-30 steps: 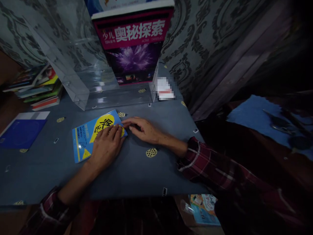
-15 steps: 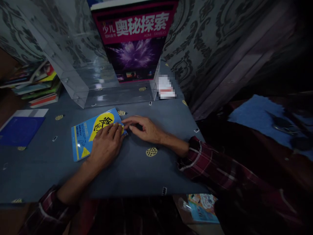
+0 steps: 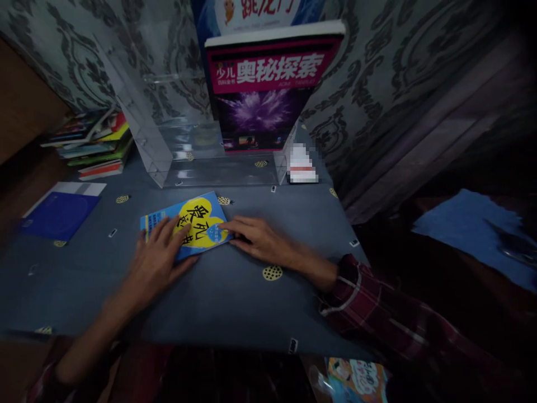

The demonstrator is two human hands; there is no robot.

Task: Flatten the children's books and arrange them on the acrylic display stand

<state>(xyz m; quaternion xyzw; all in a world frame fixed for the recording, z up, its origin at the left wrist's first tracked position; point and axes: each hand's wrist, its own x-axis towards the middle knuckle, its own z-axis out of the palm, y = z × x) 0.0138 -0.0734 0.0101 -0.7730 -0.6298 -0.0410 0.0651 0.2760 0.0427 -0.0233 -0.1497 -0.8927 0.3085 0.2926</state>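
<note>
A blue and yellow book (image 3: 203, 224) with bold black characters on its cover lies on the grey-blue tablecloth. Across its left part rests my left hand (image 3: 155, 254), fingers spread over the cover and thumb stretched along the near edge. My right hand (image 3: 260, 238) pinches the book's right edge at the near corner, index finger on top; the thumb is partly hidden. Behind the book stands a clear acrylic rack (image 3: 226, 176). It holds a dark book (image 3: 260, 112) with a purple burst and a magenta title band, with a blue book (image 3: 272, 14) behind that.
A pile of books (image 3: 96, 145) lies at the back left, with a flat blue book or folder (image 3: 61, 215) nearer. A pixelated white item (image 3: 302, 165) sits beside the rack. Blue cloth (image 3: 474, 229) lies at the right. Below the table edge is a colourful book (image 3: 361, 378).
My left hand has slid left over the cover and its fingers have spread, uncovering the right part. My right hand has closed on the right edge. The view has shifted.
</note>
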